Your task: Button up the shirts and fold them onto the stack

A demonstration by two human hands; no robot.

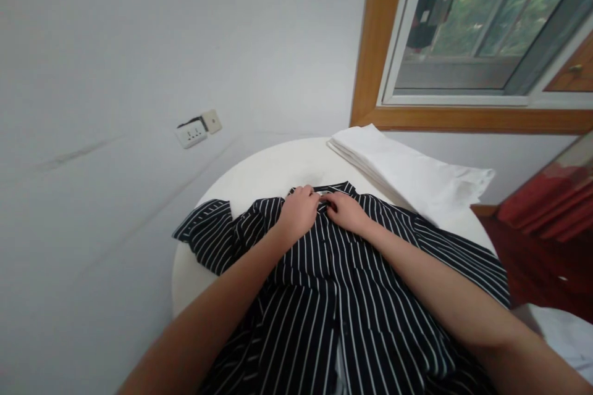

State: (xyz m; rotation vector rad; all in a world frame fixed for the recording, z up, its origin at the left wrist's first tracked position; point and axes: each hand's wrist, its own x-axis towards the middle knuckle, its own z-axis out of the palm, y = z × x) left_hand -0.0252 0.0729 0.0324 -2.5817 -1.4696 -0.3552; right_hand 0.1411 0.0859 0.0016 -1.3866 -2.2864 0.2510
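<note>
A black shirt with white stripes (306,315) lies front up, its collar toward the far side and its sleeves spread to both sides. At the collar, my left hand (301,208) has its fingers closed on the cloth near the neck opening. My right hand (343,210) pinches the collar's front edge from the other side, its fingertips close to those of the left. Whatever small part sits between the fingertips is hidden. Below the hands the front placket runs down the middle, parting near the bottom.
Under the shirt is a round white table (259,166). A folded white cloth (398,166) lies at its back right. Behind stands a white wall with a power socket (192,134). A wood-framed window (370,74) is at upper right, and a red curtain (551,203) hangs at right.
</note>
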